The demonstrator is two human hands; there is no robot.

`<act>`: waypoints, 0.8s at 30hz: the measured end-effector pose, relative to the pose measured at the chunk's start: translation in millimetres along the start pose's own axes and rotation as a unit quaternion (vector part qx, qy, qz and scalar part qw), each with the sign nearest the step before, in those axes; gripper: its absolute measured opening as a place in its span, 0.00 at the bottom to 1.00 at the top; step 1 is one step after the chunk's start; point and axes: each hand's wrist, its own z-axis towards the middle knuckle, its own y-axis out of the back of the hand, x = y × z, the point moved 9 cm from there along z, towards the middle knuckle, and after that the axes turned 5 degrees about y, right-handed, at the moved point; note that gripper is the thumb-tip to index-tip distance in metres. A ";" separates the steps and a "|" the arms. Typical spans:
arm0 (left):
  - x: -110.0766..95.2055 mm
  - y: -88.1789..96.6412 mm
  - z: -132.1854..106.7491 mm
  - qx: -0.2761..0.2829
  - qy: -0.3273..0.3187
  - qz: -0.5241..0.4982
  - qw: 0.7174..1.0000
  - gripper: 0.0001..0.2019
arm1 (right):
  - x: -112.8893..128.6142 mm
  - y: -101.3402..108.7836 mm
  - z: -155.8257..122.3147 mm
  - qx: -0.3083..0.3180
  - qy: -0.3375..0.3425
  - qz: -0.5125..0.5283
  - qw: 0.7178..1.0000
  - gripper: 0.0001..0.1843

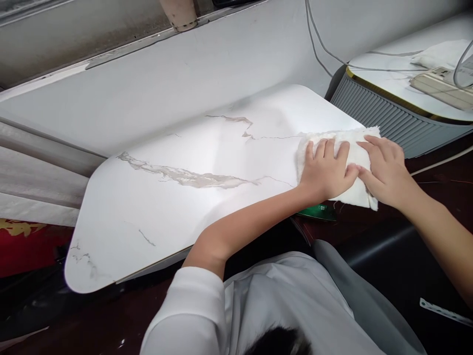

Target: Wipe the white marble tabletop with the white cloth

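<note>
A folded white cloth lies at the right end of a white tabletop with grey-brown marble veins. Flat on the cloth's left half rests my left hand, open, its fingers spread. My right hand presses on the cloth's right side, also open with fingers apart. The two thumbs meet or nearly meet near the middle. One corner of the cloth hangs past the tabletop's near edge. What lies under the palms is hidden.
A ribbed grey cabinet stands at the right, with a power strip and cables on top. A cup is on the ledge behind. A green packet shows below the tabletop edge. A curtain hangs at the left.
</note>
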 end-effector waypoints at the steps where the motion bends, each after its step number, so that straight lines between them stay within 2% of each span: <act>1: 2.3 1.3 -4.5 0.006 -0.001 -0.003 1.000 0.23 | 4.8 -0.3 -1.6 0.009 -0.011 -0.009 1.000 0.35; 4: 12.6 5.4 -13.6 0.026 0.007 -0.017 0.999 0.24 | 17.7 -1.7 0.7 0.044 -0.048 -0.040 0.997 0.36; 9: 29.2 10.1 -15.6 0.046 0.045 -0.033 0.997 0.24 | 38.4 -1.4 23.7 0.065 -0.017 -0.090 0.994 0.39; 18: 49.7 9.4 -3.4 0.037 0.069 -0.042 0.996 0.22 | 40.3 -11.3 57.1 0.133 -0.018 -0.106 0.985 0.39; 24: 73.3 6.2 11.8 0.059 0.080 -0.040 0.994 0.22 | 44.3 -19.6 81.8 0.133 -0.032 -0.081 0.987 0.36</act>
